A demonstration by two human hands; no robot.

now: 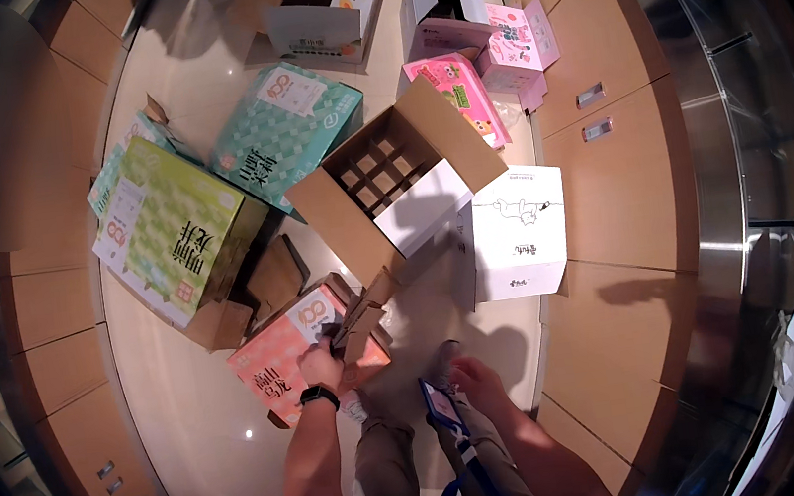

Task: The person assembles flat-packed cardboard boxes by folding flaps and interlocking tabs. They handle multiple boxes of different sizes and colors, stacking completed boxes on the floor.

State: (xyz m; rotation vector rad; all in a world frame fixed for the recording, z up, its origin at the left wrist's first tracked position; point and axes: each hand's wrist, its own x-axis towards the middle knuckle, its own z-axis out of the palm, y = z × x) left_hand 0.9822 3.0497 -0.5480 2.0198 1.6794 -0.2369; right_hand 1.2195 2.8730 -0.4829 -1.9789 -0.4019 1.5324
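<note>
Low in the frame, the right hand [479,378] is hanging open and empty near the knee, above a blue lanyard badge [441,408]. Just left, the left hand [320,361] is closing around a flap of the pink carton [276,359]; its fingertips are hidden. Beyond, at centre, an open brown divider box [387,174] is sitting, its far cells shadowed.

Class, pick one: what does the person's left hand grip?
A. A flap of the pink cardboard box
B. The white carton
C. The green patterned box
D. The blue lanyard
A: the left hand, a dark watch on its wrist, closes on a brown flap of the pink cardboard box on the floor.
</note>
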